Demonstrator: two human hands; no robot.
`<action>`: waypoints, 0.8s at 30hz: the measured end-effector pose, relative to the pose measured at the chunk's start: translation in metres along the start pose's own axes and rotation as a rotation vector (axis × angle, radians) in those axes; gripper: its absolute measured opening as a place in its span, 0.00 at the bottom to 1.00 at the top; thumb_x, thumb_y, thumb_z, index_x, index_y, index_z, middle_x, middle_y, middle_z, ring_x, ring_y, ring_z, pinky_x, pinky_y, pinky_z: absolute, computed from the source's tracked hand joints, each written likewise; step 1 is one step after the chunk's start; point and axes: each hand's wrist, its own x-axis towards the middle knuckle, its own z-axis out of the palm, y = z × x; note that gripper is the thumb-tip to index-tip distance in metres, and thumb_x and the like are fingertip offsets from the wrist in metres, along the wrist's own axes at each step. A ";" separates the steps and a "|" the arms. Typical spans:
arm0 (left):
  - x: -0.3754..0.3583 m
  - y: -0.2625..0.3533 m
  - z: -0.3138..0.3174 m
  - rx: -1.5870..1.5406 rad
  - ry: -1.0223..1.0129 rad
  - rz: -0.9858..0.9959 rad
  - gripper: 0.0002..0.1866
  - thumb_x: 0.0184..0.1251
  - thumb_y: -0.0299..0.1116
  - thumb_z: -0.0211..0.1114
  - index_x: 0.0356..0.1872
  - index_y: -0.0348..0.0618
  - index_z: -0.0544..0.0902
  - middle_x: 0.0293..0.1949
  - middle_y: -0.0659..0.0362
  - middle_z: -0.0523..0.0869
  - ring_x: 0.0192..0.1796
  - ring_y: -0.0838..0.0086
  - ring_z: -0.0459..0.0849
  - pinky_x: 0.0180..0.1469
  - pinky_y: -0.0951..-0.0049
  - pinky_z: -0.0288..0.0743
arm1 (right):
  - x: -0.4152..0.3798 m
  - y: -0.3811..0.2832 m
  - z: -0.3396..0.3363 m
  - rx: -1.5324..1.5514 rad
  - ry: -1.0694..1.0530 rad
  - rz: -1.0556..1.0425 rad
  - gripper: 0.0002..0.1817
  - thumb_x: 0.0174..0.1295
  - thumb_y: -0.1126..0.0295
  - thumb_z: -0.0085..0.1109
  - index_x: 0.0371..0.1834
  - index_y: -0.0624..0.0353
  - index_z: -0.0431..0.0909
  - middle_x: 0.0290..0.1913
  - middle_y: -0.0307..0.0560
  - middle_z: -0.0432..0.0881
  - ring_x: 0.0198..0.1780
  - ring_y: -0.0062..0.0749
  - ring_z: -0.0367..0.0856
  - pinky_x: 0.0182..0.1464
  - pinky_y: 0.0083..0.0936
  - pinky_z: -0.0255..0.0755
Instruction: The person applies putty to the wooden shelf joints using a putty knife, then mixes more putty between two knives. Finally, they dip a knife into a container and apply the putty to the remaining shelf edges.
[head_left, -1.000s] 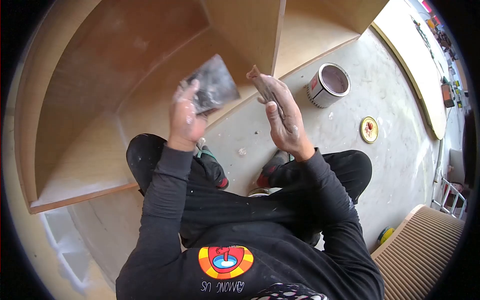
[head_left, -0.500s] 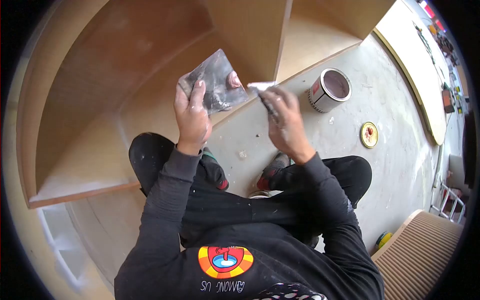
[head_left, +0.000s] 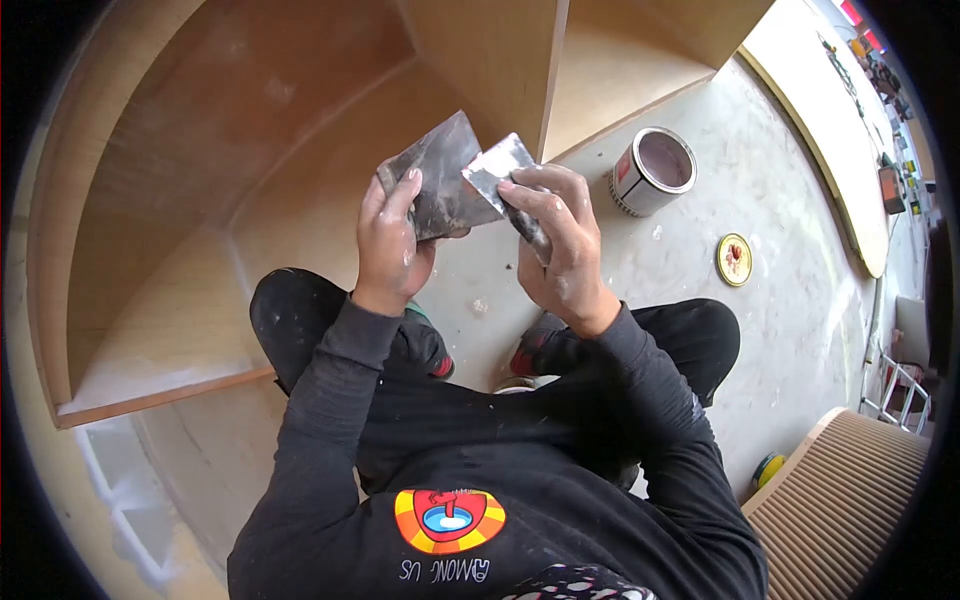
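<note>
My left hand (head_left: 392, 238) grips a flat, square grey plate (head_left: 445, 175) smeared with dried filler, its thumb across the near face. In my right hand (head_left: 562, 225) is a putty knife (head_left: 497, 168) with a shiny metal blade and a dark handle. The blade overlaps the plate's right edge in this view, and a little pinkish filler shows at the blade's left edge. White and grey smears cover the fingers of both hands.
A wooden cabinet (head_left: 300, 190) with pale filler along its joints stands in front and left. On the floor to the right are an open tin (head_left: 652, 172) and its lid (head_left: 734, 260). A ribbed panel (head_left: 838, 510) stands at lower right.
The putty knife has come from beside the plate to its right edge, blade turned into view. The pinkish lump on the plate no longer shows there. The plate has tilted.
</note>
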 end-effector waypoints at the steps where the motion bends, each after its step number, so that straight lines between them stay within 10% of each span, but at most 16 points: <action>1: 0.004 -0.005 -0.005 -0.026 -0.006 -0.026 0.14 0.77 0.30 0.49 0.60 0.42 0.72 0.52 0.55 0.83 0.48 0.64 0.88 0.33 0.63 0.87 | -0.004 -0.004 0.005 0.049 0.013 0.034 0.28 0.43 0.89 0.57 0.51 0.57 0.82 0.51 0.54 0.76 0.55 0.52 0.73 0.58 0.39 0.71; 8: 0.011 -0.006 -0.009 -0.019 0.045 0.144 0.13 0.76 0.28 0.52 0.58 0.38 0.73 0.49 0.56 0.84 0.47 0.70 0.86 0.49 0.67 0.83 | 0.001 0.035 -0.006 -0.155 -0.027 0.090 0.26 0.43 0.87 0.56 0.49 0.54 0.82 0.52 0.48 0.78 0.57 0.50 0.74 0.57 0.41 0.70; 10: 0.015 -0.012 -0.022 0.519 0.010 0.533 0.11 0.76 0.27 0.54 0.54 0.35 0.75 0.47 0.55 0.85 0.48 0.73 0.84 0.53 0.73 0.77 | 0.007 0.029 -0.021 -0.232 -0.038 0.034 0.27 0.44 0.86 0.57 0.51 0.53 0.81 0.53 0.46 0.79 0.59 0.48 0.74 0.58 0.41 0.68; 16: -0.001 -0.006 -0.004 0.960 -0.082 0.723 0.11 0.76 0.31 0.56 0.51 0.34 0.76 0.38 0.53 0.87 0.40 0.72 0.85 0.46 0.73 0.78 | 0.011 0.008 -0.026 -0.347 -0.273 -0.022 0.27 0.47 0.80 0.59 0.54 0.48 0.81 0.57 0.40 0.78 0.61 0.41 0.74 0.57 0.39 0.65; 24: 0.022 0.002 -0.014 0.656 0.121 0.787 0.10 0.77 0.29 0.54 0.53 0.35 0.75 0.48 0.54 0.83 0.47 0.74 0.83 0.52 0.72 0.77 | -0.022 0.016 0.000 -0.014 -0.569 0.118 0.32 0.50 0.81 0.54 0.62 0.45 0.78 0.56 0.44 0.79 0.58 0.47 0.75 0.54 0.42 0.70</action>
